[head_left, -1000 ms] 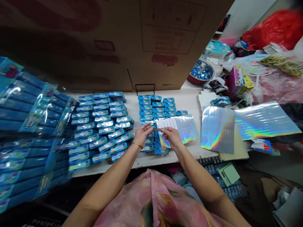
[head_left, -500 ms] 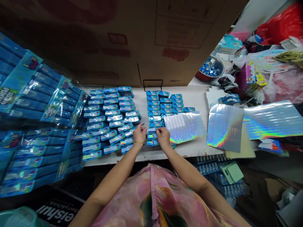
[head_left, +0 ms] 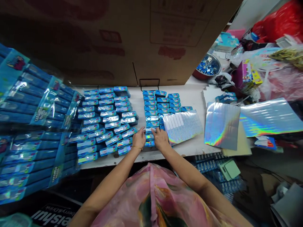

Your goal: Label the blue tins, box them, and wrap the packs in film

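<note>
Both hands meet over a column of small blue boxes in the middle of the table. My left hand [head_left: 139,138] has its fingers bent together at the left end of a silvery sticker strip [head_left: 149,130], which lies along the top of one box. At the strip's right end are the fingertips of my right hand [head_left: 161,138], index finger forward and the others curled. Beyond my hands, more blue boxes [head_left: 151,107] stand in columns. A shiny sticker sheet [head_left: 187,127] with several pale bare strips lies beside my right hand, partly over some boxes.
Rows of blue boxes [head_left: 110,119] fill the table's left part, beside stacked plastic-wrapped packs [head_left: 40,107]. A large cardboard carton [head_left: 132,47] rises behind. At right are holographic sheets [head_left: 221,124], a metal bowl [head_left: 209,66] of small blue pieces and heaped bags.
The strip, held up between both hands before, now rests on the box top. My right fingers have shifted left along it, closer to my left hand. The whole view has shifted slightly.
</note>
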Demonstrator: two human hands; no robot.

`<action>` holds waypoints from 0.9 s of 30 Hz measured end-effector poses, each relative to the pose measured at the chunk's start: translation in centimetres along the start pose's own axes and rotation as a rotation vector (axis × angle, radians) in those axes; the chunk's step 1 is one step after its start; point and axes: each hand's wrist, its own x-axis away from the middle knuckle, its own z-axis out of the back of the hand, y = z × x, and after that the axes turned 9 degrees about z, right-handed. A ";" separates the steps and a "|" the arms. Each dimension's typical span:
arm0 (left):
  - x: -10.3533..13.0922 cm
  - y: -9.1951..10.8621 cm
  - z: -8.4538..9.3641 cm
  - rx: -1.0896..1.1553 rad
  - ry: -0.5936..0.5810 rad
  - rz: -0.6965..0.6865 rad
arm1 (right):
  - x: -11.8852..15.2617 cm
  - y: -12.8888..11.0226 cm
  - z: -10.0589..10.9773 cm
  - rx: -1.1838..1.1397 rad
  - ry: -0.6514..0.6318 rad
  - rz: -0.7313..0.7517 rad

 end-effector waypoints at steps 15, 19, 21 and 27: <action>-4.2 15.3 -5.7 -0.273 -0.046 -0.351 | -0.6 20.0 5.3 0.049 0.236 -0.033; -5.1 15.7 -7.3 -0.270 -0.051 -0.262 | -0.9 20.8 3.5 0.157 0.182 0.055; -5.1 15.6 -7.5 -0.255 -0.030 -0.250 | -0.2 20.9 2.9 0.165 0.210 0.077; -5.1 15.6 -7.6 -0.251 -0.024 -0.263 | 4.1 19.9 6.1 0.000 0.351 0.051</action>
